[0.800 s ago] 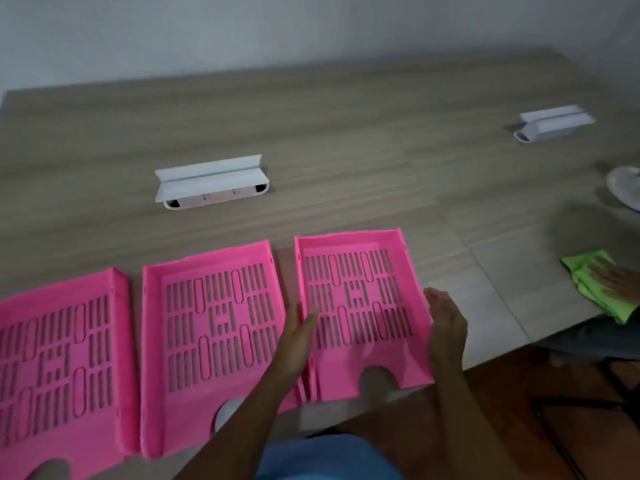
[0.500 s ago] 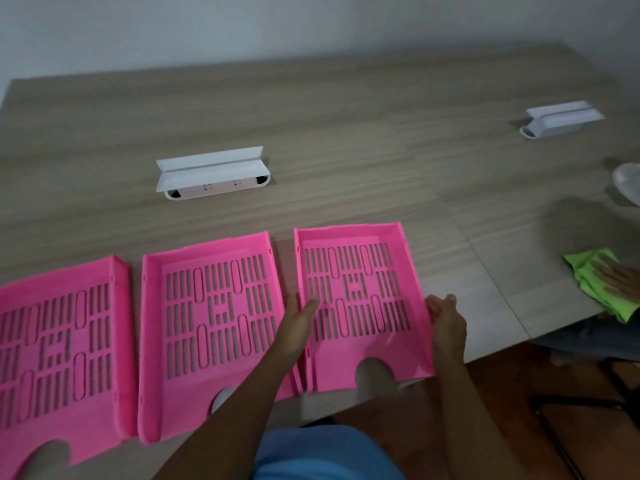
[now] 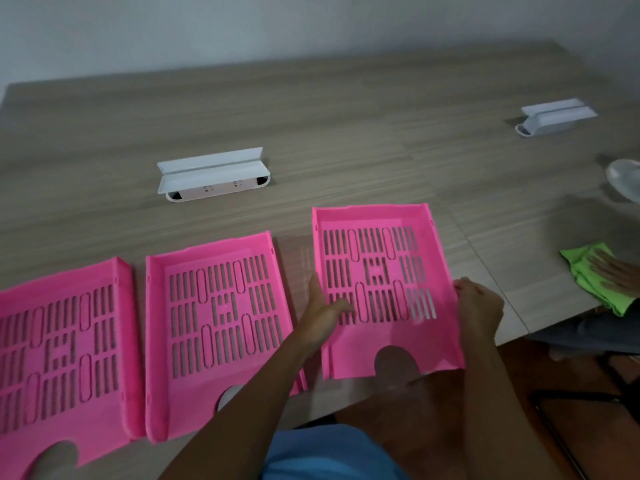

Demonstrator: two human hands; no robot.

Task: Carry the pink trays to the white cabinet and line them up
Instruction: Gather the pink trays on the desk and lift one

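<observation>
Change since earlier: you are lifting the right pink tray; it is now sitting higher in the frame than before, its near edge is hanging clear of the table edge, and a wider gap is showing between it and the middle pink tray.
Left hand: you are gripping the right tray's left wall, thumb lying up along the outside, fingers reaching over onto the slotted floor, slightly spread.
Right hand: you are clasping the tray's right wall, fingers curled together over the rim.
Task's things: three pink trays are lying across the lower half of the frame; the left pink tray and the middle one are resting just beside each other on the wooden table, both overhanging its near edge.
Around: a white socket box with its lid raised is sitting at centre left, well behind the trays; a second white box is standing at the upper right.
Right edge: another person's hand is pressing flat on a green cloth; a pale round object is showing above it, cut off by the frame.
In the way: your left forearm is crossing over the middle tray's near right corner.
</observation>
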